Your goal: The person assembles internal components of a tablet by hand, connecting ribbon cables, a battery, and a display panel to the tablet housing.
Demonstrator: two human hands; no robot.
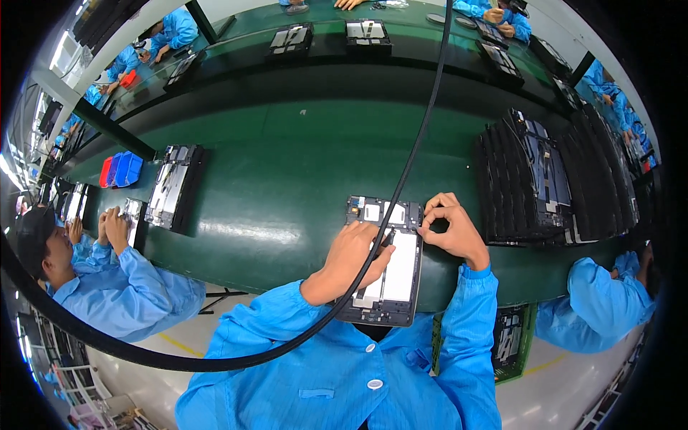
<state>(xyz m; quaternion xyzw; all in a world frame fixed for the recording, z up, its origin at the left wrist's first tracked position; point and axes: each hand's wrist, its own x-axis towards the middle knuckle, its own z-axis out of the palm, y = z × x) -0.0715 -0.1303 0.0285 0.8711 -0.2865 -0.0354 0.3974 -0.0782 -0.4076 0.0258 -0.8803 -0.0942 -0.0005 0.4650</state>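
Note:
An opened tablet (406, 269) lies in front of me at the table's front edge, its white battery and dark inner boards showing. My left hand (347, 261) rests over its left side, fingers bent and closed near a dark strip at the middle. Whether that strip is between the fingertips is hard to make out. At the tablet's upper right edge, my right hand (455, 228) pinches thumb and forefinger together. Anything between those fingertips is too small to name. A black cable (358, 276) hanging close to the camera crosses in front of my left hand.
Tall stacks of opened tablets (530, 179) stand on the green table (287, 158) at right. Another stack (172, 186) and blue bins (127, 169) are at left. Co-workers in blue sit on the left (136, 287) and right (595, 301). A green crate (527, 351) is below.

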